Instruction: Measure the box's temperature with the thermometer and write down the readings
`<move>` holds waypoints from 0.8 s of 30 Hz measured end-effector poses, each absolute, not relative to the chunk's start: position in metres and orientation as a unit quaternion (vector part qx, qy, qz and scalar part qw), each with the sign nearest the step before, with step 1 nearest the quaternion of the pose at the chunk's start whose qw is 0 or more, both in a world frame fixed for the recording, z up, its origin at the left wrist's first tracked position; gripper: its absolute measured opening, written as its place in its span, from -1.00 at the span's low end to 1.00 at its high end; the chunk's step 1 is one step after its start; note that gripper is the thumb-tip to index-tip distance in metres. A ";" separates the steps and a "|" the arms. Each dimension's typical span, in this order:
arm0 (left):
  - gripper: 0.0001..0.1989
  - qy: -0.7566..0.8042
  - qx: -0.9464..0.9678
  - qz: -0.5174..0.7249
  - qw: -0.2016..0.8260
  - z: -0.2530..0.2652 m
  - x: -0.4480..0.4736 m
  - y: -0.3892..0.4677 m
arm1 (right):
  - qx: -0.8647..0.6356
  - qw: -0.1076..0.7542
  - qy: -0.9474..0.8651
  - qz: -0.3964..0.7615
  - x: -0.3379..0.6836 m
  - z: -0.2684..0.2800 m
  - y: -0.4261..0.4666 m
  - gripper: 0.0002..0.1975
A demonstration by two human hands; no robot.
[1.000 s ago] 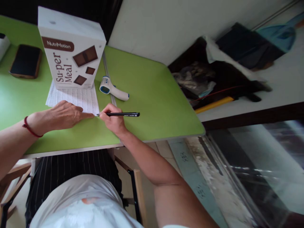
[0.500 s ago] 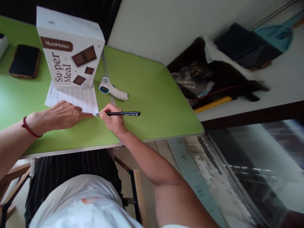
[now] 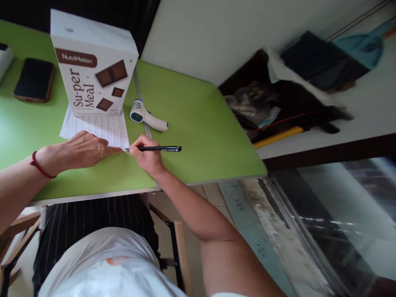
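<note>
My right hand [image 3: 148,156] grips a slim black pen [image 3: 163,148]. Its tip points left at the near right corner of a sheet of paper [image 3: 99,125] covered in small rows of print. Across the sheet's near edge lies my left hand [image 3: 82,150], its index finger stretched out to the pen tip and its other fingers partly bent. A red cord circles that wrist. On the far part of the paper stands an upright white box [image 3: 95,78] marked NutriMotion Su-per Meal, hiding what is under it. A white and blue infrared thermometer [image 3: 148,116] lies just beyond my right hand.
The green table [image 3: 198,123] has a seam beside the thermometer. A black and brown block-like item [image 3: 34,79] lies at the left, near a white object [image 3: 4,60]. A wall stands behind; a yellow bar [image 3: 278,137] and dark bags are beyond the right edge.
The view has shifted slightly. The pen's back end has moved a little to the left, while both hands stay at the same corner of the paper.
</note>
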State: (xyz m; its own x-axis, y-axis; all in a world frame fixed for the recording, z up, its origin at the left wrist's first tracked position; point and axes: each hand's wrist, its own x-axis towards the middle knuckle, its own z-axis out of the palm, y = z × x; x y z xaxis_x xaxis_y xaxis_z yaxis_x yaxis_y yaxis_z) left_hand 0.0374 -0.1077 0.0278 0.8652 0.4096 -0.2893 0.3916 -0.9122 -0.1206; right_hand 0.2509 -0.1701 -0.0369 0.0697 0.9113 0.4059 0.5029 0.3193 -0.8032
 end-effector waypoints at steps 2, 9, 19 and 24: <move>-0.39 -0.210 -0.965 0.154 0.032 0.028 0.038 -0.108 | -0.542 0.491 -0.649 0.209 0.251 -0.036 -0.170 -0.81; -0.31 -0.205 -0.969 0.135 0.037 0.026 0.036 -0.106 | -0.542 0.502 -0.645 0.198 0.252 -0.036 -0.170 -0.80; -0.42 -0.201 -0.978 0.032 -0.042 0.028 0.036 -0.101 | -0.558 0.476 -0.671 0.108 0.265 0.008 -0.135 -0.93; -0.67 -0.292 -0.922 -0.068 -0.243 0.039 0.015 -0.077 | -0.567 0.378 -0.727 0.088 0.263 0.025 -0.094 -0.89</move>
State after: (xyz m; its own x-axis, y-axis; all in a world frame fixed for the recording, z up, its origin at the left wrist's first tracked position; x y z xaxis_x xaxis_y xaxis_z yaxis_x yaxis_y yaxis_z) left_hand 0.0149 -0.0773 0.0393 0.8197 0.5726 -0.0167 0.5062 -0.7105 0.4888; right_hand 0.2629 -0.0939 0.0248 -0.0724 0.8903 0.4495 0.7571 0.3425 -0.5564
